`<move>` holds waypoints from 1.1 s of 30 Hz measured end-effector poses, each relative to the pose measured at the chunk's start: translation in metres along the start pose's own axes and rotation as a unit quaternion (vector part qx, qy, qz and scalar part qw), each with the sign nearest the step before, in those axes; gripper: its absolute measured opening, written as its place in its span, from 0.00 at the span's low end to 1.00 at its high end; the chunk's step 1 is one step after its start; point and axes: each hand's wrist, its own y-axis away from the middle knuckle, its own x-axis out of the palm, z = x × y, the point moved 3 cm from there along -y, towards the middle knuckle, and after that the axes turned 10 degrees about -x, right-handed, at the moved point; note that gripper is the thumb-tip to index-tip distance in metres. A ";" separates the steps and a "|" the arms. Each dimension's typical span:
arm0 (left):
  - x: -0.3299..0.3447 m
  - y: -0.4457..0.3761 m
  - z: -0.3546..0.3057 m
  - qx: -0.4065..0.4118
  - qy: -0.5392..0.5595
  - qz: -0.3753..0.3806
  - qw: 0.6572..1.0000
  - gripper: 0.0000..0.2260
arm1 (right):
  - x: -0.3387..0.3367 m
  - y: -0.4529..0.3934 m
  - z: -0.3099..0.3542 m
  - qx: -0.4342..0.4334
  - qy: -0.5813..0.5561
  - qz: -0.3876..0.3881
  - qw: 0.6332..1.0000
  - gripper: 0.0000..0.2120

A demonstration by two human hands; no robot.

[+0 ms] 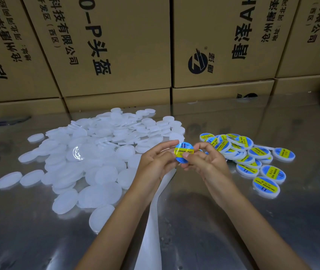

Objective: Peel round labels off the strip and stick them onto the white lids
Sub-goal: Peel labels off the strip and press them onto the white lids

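Blue-and-yellow round label (184,152) on white lid, frame centre, pinched between left hand (156,160) and right hand (206,162); bare white lids (89,152) piled left, labelled lids (248,154) right, backing strip (153,221) below.

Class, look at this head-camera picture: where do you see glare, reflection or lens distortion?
Head view: the shiny table reflects the boxes and shows a dark smear near the arms; one lid carries a bright glint; the wide lens tilts the box edges outward.
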 end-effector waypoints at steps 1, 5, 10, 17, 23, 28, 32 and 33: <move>0.000 0.000 0.000 0.003 0.004 -0.001 1.000 0.12 | -0.001 0.000 0.000 0.002 -0.004 0.001 1.000 0.09; 0.000 0.002 0.001 0.008 0.001 -0.006 1.000 0.12 | -0.004 -0.002 -0.002 0.025 -0.041 0.011 0.999 0.10; 0.002 0.003 0.000 0.048 -0.069 -0.019 0.996 0.12 | -0.006 -0.005 -0.007 0.048 -0.100 0.024 0.994 0.08; -0.005 0.002 -0.001 0.055 -0.081 -0.075 0.992 0.12 | -0.012 -0.007 -0.005 0.049 -0.180 0.007 0.982 0.09; -0.009 0.003 -0.004 0.058 -0.121 -0.127 0.983 0.09 | -0.009 -0.006 0.000 0.044 -0.110 0.040 0.992 0.09; -0.007 0.001 -0.001 0.041 -0.111 -0.122 0.985 0.08 | -0.012 -0.006 0.001 0.041 -0.111 0.046 0.992 0.11; -0.009 0.000 -0.001 0.034 -0.104 -0.117 0.987 0.10 | -0.014 -0.007 0.004 0.038 -0.095 0.057 0.993 0.09; -0.010 0.000 -0.002 0.033 -0.105 -0.119 0.987 0.10 | -0.015 -0.008 0.004 0.037 -0.087 0.056 0.994 0.09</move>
